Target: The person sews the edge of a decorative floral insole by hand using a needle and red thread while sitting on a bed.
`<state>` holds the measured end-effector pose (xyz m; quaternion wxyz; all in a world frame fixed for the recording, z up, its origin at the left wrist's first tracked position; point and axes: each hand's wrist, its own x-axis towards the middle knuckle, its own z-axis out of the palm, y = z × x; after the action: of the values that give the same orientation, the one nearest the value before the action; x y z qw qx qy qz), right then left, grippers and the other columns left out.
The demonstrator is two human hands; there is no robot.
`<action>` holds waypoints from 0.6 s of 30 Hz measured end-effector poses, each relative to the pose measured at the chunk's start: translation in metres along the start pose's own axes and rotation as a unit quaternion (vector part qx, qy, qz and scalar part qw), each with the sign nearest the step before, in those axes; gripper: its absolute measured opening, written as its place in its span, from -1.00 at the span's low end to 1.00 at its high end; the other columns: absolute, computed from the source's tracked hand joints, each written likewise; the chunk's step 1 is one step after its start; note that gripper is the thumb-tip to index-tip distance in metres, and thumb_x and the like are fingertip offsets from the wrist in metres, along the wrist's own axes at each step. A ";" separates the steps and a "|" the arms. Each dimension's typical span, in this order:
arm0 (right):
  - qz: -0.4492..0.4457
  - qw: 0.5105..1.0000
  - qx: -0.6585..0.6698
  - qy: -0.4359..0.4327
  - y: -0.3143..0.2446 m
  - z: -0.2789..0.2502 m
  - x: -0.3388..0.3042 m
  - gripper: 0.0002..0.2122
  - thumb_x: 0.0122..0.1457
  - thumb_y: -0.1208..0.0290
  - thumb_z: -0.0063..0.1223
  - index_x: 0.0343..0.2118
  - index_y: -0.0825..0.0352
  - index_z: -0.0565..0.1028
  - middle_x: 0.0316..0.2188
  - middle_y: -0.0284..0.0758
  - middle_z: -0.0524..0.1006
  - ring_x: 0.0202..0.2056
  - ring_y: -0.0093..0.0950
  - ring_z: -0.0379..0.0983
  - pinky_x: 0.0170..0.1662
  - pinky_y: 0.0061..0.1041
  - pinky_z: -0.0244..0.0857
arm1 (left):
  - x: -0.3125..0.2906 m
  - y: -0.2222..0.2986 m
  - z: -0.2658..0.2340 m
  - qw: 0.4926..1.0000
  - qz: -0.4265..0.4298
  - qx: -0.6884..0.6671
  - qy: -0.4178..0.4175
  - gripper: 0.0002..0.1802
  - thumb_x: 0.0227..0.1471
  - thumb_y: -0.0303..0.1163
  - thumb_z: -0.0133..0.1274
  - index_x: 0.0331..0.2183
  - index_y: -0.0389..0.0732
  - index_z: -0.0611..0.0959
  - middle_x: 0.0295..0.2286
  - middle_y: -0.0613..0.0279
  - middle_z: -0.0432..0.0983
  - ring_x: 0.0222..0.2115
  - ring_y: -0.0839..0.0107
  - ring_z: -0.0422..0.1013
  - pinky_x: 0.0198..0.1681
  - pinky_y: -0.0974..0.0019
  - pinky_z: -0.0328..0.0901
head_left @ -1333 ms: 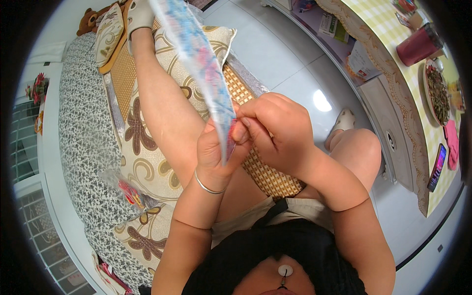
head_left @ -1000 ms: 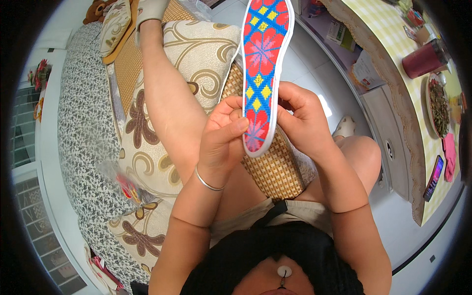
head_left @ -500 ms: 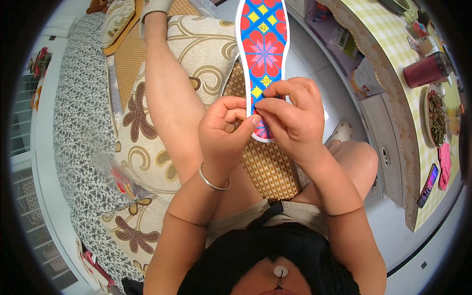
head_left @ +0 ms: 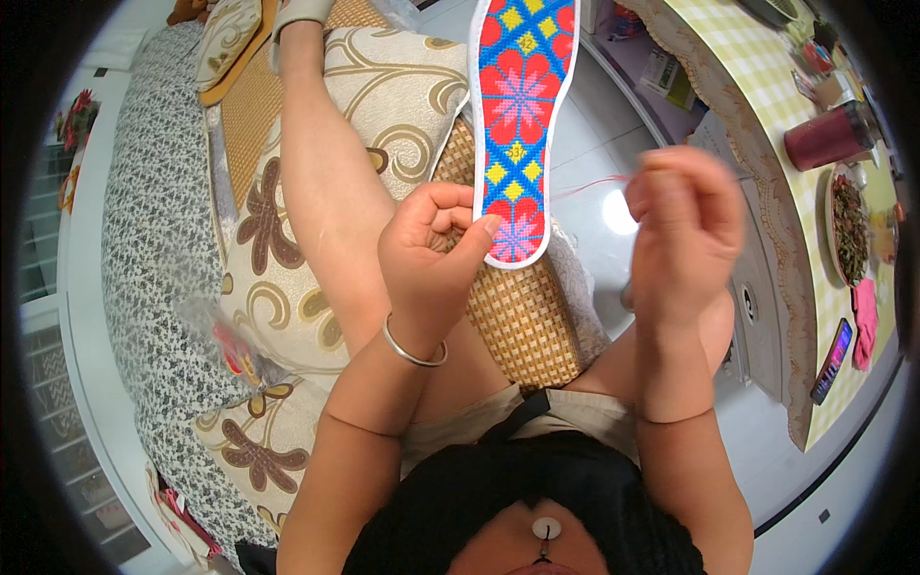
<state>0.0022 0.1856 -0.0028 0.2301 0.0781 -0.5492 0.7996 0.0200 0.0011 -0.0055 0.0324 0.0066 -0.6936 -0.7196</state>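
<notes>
Head view: left hand (head_left: pixel 426 249) pinches the embroidered insole (head_left: pixel 520 125) at its lower edge, insole extending toward 12 o'clock. Right hand (head_left: pixel 682 230), fingers closed, pulls red thread (head_left: pixel 589 186) toward 3 o'clock; excess tension could snap it.

The right hand (head_left: pixel 685 225) at 2 o'clock is motion-blurred; its grip is indistinct. The embroidered insole (head_left: pixel 520 115) at 12 o'clock is cut off by the top edge.

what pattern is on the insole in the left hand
Red and pink flowers with yellow diamonds on blue, white edge, on the insole; head view shows it best.
</notes>
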 end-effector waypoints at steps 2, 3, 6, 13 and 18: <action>0.061 0.982 -0.145 -0.105 0.002 0.014 -0.009 -0.82 0.04 0.65 0.07 -0.26 0.41 0.51 -0.46 -0.37 0.52 -0.45 -0.66 0.39 -0.44 -0.70 0.23 | -0.002 -0.002 -0.003 1.000 -0.004 -0.009 0.005 -0.81 -0.06 -0.71 0.03 -0.31 -0.42 0.45 -0.47 0.15 0.53 -0.49 0.59 0.43 -0.41 0.58 0.34; 0.057 0.968 -0.212 -0.118 -0.002 0.021 -0.010 -0.85 0.01 0.64 0.06 -0.31 0.38 0.50 -0.51 -0.32 0.49 -0.51 -0.58 0.40 -0.47 -0.63 0.24 | -0.001 -0.001 0.000 1.000 -0.009 -0.020 0.001 -0.80 -0.06 -0.72 0.03 -0.30 -0.42 0.45 -0.46 0.14 0.53 -0.48 0.59 0.43 -0.40 0.58 0.34; -0.118 0.928 -0.316 -0.158 0.023 0.025 -0.018 -0.88 -0.11 0.62 0.10 -0.47 0.31 0.45 -0.62 -0.27 0.40 -0.59 -0.32 0.36 -0.54 -0.43 0.24 | 0.000 -0.002 0.000 0.999 -0.015 -0.044 0.000 -0.78 -0.07 -0.72 0.02 -0.28 -0.42 0.44 -0.45 0.12 0.54 -0.48 0.58 0.44 -0.38 0.57 0.34; -0.177 0.907 -0.349 -0.157 0.032 0.028 -0.021 -0.91 -0.14 0.57 0.13 -0.55 0.28 0.44 -0.67 -0.33 0.37 -0.62 -0.36 0.34 -0.59 -0.41 0.21 | 0.000 0.000 -0.002 0.999 -0.004 -0.048 -0.014 -0.80 -0.04 -0.71 0.02 -0.29 -0.41 0.43 -0.45 0.11 0.53 -0.47 0.56 0.45 -0.41 0.56 0.37; -0.178 0.905 -0.353 -0.158 0.030 0.029 -0.020 -0.90 -0.14 0.56 0.13 -0.57 0.28 0.42 -0.68 -0.33 0.36 -0.62 -0.35 0.34 -0.59 -0.41 0.21 | -0.001 0.000 -0.002 1.000 0.001 -0.026 -0.008 -0.78 -0.05 -0.72 0.03 -0.28 -0.41 0.43 -0.46 0.12 0.54 -0.47 0.55 0.46 -0.41 0.55 0.37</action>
<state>0.0027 0.1448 -0.0251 0.2914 0.2138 -0.8014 0.4766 0.0212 -0.0013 -0.0061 0.0279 -0.0012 -0.6751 -0.7372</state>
